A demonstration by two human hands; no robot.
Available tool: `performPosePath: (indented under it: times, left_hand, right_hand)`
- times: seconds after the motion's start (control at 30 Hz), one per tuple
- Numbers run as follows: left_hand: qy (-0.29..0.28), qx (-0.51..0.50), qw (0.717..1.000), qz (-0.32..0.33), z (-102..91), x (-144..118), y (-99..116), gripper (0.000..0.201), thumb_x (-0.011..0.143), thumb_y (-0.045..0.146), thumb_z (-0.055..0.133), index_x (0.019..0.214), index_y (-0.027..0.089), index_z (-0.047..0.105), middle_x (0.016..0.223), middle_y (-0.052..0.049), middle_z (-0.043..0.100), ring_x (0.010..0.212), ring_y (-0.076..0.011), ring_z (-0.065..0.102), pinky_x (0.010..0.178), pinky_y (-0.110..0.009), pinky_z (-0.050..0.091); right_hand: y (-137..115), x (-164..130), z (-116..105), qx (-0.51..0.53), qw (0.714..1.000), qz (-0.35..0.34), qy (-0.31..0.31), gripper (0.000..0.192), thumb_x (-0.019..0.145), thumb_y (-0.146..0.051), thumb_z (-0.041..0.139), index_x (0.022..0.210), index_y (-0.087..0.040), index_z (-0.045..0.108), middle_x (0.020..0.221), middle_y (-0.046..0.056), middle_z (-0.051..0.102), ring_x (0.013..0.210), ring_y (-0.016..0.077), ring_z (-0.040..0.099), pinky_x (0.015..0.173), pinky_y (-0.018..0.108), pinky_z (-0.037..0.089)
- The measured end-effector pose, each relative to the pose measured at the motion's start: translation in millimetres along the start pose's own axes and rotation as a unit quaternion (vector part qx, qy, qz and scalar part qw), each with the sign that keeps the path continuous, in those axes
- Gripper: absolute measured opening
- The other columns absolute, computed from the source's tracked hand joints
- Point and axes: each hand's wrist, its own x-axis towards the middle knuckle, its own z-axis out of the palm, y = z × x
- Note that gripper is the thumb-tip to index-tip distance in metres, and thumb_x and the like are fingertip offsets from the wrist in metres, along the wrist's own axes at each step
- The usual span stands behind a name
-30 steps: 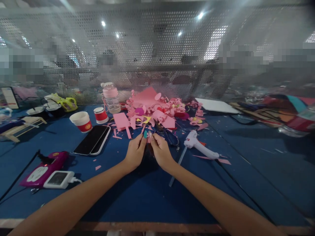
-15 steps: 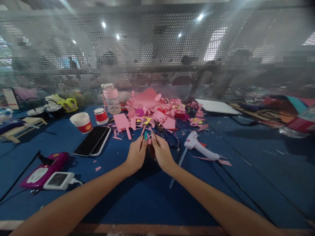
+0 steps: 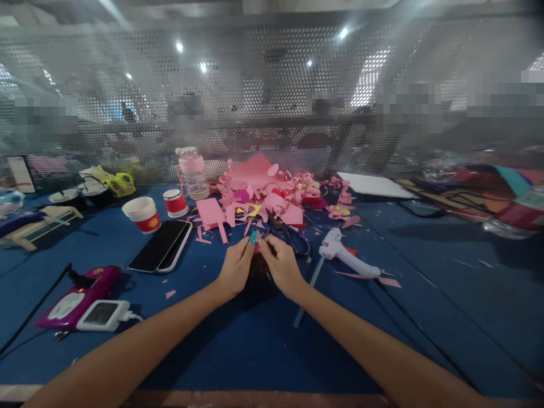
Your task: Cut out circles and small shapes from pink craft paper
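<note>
My left hand [image 3: 236, 265] and my right hand [image 3: 280, 263] meet over the blue table [image 3: 238, 340], fingertips pinched together on a small pink paper piece [image 3: 256, 245] that is mostly hidden by the fingers. Just beyond the fingertips lies a heap of pink paper scraps [image 3: 267, 192]. Black-handled scissors [image 3: 293, 233] lie to the right of my right hand. A white glue gun [image 3: 346, 255] rests further right, with a clear glue stick [image 3: 306, 292] beside my right wrist.
Two stacked phones [image 3: 160, 245], red-and-white paper cups [image 3: 142, 213], a pink-lidded bottle [image 3: 193, 173] and a purple device with a white charger [image 3: 80, 297] sit at left. A white board [image 3: 374, 184] lies back right. A perforated metal screen [image 3: 272, 90] bounds the far edge.
Both hands stay pinched together on the small piece and have shifted only slightly; the view has tilted a little, so everything on the table sits marginally lower.
</note>
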Motion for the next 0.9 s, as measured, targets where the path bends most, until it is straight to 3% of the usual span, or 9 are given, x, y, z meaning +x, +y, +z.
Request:
performPosePath:
  times: [0.27, 0.43, 0.63, 0.9]
  left_hand:
    - [-0.001, 0.023, 1.000, 0.019, 0.5, -0.7, -4.0, 0.036, 0.086, 0.041, 0.032, 0.070, 0.015, 0.050, 0.058, 0.002, 0.047, 0.055, -0.0096, 0.043, 0.053, -0.022, 0.035]
    - [-0.013, 0.062, 0.998, -0.003, 3.4, -0.5, -4.4, 0.037, 0.087, 0.041, 0.027, 0.069, 0.016, 0.049, 0.052, 0.003, 0.045, 0.048, -0.0095, 0.041, 0.049, -0.022, 0.034]
    - [-0.010, 0.083, 0.996, 0.015, 2.5, -0.6, -0.2, 0.033, 0.086, 0.037, 0.031, 0.072, 0.016, 0.052, 0.056, 0.002, 0.048, 0.051, -0.0103, 0.042, 0.050, -0.022, 0.033]
    - [-0.007, 0.082, 0.996, 0.025, 2.0, 1.2, -3.6, 0.035, 0.086, 0.035, 0.030, 0.071, 0.014, 0.054, 0.059, 0.001, 0.050, 0.054, -0.0099, 0.042, 0.054, -0.022, 0.033]
  right_hand:
    - [2.7, 1.7, -1.3, -0.023, 0.998, -0.036, -0.042, 0.026, 0.082, -0.032, 0.038, 0.060, -0.019, 0.040, 0.053, -0.004, 0.039, 0.048, 0.0096, 0.037, 0.048, 0.023, 0.029]
    - [6.2, 0.3, 1.4, -0.078, 0.995, -0.048, -0.026, 0.026, 0.082, -0.028, 0.038, 0.057, -0.020, 0.034, 0.048, -0.004, 0.040, 0.044, 0.0095, 0.036, 0.047, 0.023, 0.028]
    - [5.8, -0.1, 2.9, -0.124, 0.991, -0.056, -0.004, 0.026, 0.084, -0.027, 0.035, 0.058, -0.021, 0.035, 0.052, -0.002, 0.044, 0.048, 0.0117, 0.040, 0.048, 0.025, 0.028]
    - [6.0, 2.5, 2.5, -0.107, 0.993, -0.054, -0.015, 0.025, 0.081, -0.024, 0.037, 0.057, -0.021, 0.033, 0.049, -0.004, 0.040, 0.046, 0.0108, 0.037, 0.047, 0.025, 0.027]
